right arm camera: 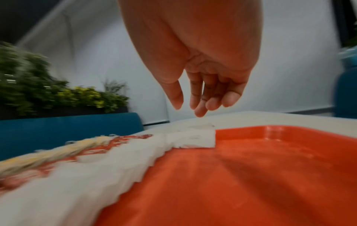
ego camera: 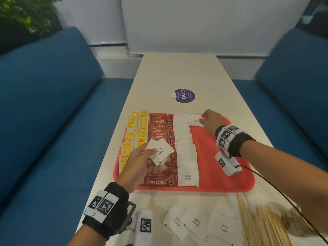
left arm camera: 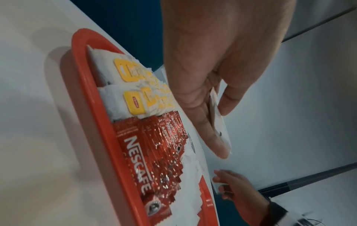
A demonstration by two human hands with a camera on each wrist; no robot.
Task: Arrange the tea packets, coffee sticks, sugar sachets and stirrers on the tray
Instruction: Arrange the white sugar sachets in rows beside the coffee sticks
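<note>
A long white bench [ego camera: 179, 71] runs away from the camera toward a white wall [ego camera: 204, 23]. A round purple ClayGo sticker [ego camera: 184, 95] lies near the bench's middle. Blue upholstered sofas flank the bench, one on its left [ego camera: 44, 103] and one on its right [ego camera: 292, 82]. Green plants [ego camera: 23, 13] stand behind the left sofa.

One red tray [ego camera: 229, 181], two hands, and three loose sugar sachets [ego camera: 195, 222] on the table [ego camera: 177, 73] are being counted; stirrers [ego camera: 260, 226] blurred, uncountable.
</note>
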